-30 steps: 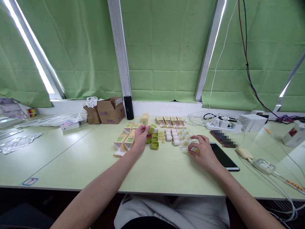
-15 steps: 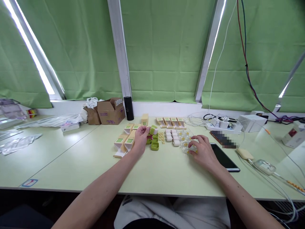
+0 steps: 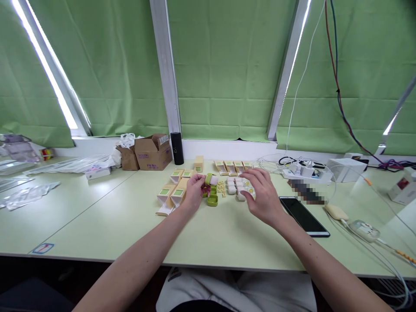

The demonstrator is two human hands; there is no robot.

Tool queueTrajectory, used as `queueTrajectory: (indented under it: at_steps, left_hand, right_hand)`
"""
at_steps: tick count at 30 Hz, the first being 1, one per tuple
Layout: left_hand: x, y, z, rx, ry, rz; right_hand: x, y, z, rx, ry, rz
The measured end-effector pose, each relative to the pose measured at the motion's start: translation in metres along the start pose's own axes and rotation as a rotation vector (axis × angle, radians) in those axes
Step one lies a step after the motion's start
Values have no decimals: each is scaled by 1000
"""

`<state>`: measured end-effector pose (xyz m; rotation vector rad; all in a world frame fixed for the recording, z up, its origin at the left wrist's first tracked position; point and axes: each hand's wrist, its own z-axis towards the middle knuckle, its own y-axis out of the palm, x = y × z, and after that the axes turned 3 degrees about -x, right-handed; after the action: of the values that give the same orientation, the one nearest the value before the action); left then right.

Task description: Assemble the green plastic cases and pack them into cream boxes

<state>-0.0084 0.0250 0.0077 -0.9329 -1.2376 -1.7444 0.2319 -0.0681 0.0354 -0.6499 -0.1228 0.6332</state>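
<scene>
My left hand (image 3: 195,193) pinches a small green case (image 3: 210,180) with a whitish block showing in it, held up above the table. Below it sit more green square cases (image 3: 212,200). My right hand (image 3: 261,193) has thumb and fingers apart over the clear round pieces with yellow centres (image 3: 247,184), partly hiding them; nothing plainly shows in its grasp. Beside it stand rows of whitish rounded blocks (image 3: 231,189). Between the blocks and the green cases lie several small yellow squares (image 3: 221,187).
Open cardboard packs (image 3: 178,195) lie left of my left hand, more packs (image 3: 229,167) behind. A tablet (image 3: 304,216) lies right of my right hand. Farther back are a brown box (image 3: 153,152), a black cylinder (image 3: 177,148) and a power strip (image 3: 307,174) with cables.
My right hand has moved left from the clear pieces toward the whitish blocks, its fingers more spread. My left hand still holds the green case in nearly the same place.
</scene>
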Motion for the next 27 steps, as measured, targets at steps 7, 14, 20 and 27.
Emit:
queueTrajectory:
  at_steps: [7, 14, 20, 27]
  left_hand:
    - [2, 2, -2, 5, -111, -10]
    - [-2, 2, -3, -61, -177, 17]
    - [-2, 4, -6, -122, -200, 9]
    - [-1, 6, -7, -128, -157, 35]
  right_hand:
    - [-17, 56, 31, 15, -141, 66]
    - [-19, 84, 22, 33, -172, 161]
    - [-13, 89, 13, 32, -19, 409]
    - [-12, 94, 13, 63, 471, 1027]
